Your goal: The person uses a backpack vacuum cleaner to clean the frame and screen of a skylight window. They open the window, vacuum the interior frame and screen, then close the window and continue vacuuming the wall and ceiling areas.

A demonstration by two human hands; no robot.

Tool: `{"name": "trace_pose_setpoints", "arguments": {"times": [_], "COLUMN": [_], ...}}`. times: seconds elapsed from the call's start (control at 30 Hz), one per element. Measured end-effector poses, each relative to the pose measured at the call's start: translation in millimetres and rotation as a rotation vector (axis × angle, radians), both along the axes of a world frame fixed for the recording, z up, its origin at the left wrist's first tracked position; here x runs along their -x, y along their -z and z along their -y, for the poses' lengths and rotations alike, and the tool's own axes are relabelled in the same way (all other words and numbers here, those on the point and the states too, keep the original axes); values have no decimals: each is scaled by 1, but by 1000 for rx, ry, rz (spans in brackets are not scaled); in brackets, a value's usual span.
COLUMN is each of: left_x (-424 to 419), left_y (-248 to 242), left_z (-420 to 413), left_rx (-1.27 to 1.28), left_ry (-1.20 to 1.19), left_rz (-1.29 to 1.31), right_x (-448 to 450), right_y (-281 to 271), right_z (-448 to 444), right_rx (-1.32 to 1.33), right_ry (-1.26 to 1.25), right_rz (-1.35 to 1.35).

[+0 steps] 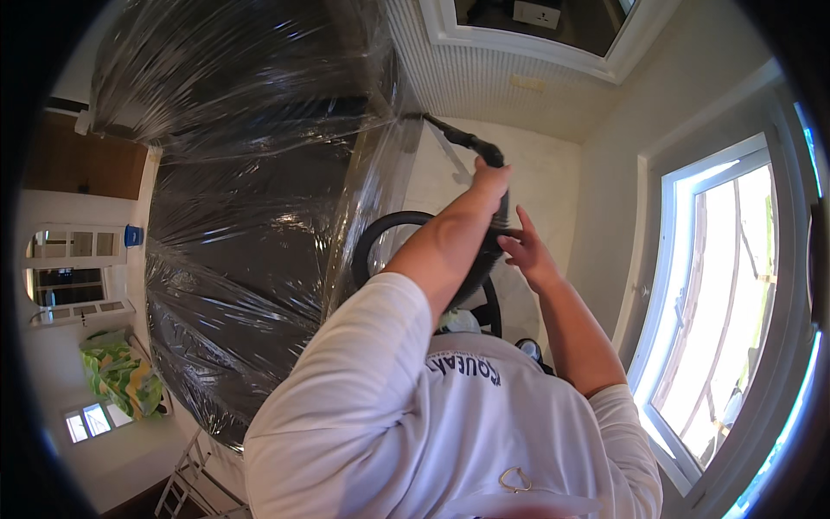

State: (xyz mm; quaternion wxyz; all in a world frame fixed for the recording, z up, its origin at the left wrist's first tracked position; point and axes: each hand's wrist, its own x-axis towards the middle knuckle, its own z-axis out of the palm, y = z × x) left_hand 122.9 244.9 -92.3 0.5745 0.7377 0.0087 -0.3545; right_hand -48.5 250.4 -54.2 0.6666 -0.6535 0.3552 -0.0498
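My left hand (494, 183) grips the black handle end of a vacuum cleaner's hose and nozzle (463, 137). The nozzle's thin tip reaches the corner where the ribbed panel, the pale surface and the plastic-wrapped item meet. Just below, my right hand (526, 250) has its index finger raised and its other fingers at the black corrugated hose (476, 279); whether it grips the hose I cannot tell. The hose loops beneath my left forearm, by a black curved tube (389, 220). Clear plastic sheeting (253, 194) covers a large dark item beside my left arm.
A window (720, 292) with a pale frame stands at the right. A white-framed opening (519, 39) is at the top, above the ribbed panel (467, 84). At the lower left are a metal stepladder (185, 477) and a green patterned cloth (120, 373). A blue container (133, 235) is farther left.
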Motion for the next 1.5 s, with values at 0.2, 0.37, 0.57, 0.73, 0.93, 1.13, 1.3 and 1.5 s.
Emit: {"name": "trace_pose_setpoints", "arguments": {"times": [0.2, 0.37, 0.57, 0.73, 0.93, 1.13, 1.3, 1.5], "left_x": [14, 11, -72, -135, -157, -120, -100, -89], "left_y": [-36, -30, -26, -59, -36, -4, -38, -64], "left_z": [51, -32, -270, -445, -585, -605, -521, -419], "left_rx": [300, 108, -79, -288, -764, -1177, -1015, -982], "left_ry": [-67, 564, 369, 19, 61, 327, 345, 447], "left_rz": [-371, -66, 9, 138, 284, 384, 219, 244], "right_x": [-38, 19, 82, 97, 114, 98, 102, 121], "right_y": [6, 46, 122, 142, 124, 131, 148, 160], "right_z": [50, 93, 57, 35, 48, 79, 120, 179], "right_rx": [83, -299, -660, -779, -711, -784, -841, -829], "right_ry": [264, 625, 979, 1101, 1076, 1062, 1003, 955], "right_rz": [19, 155, 78, 151, 162, 42, 49, 49]}}
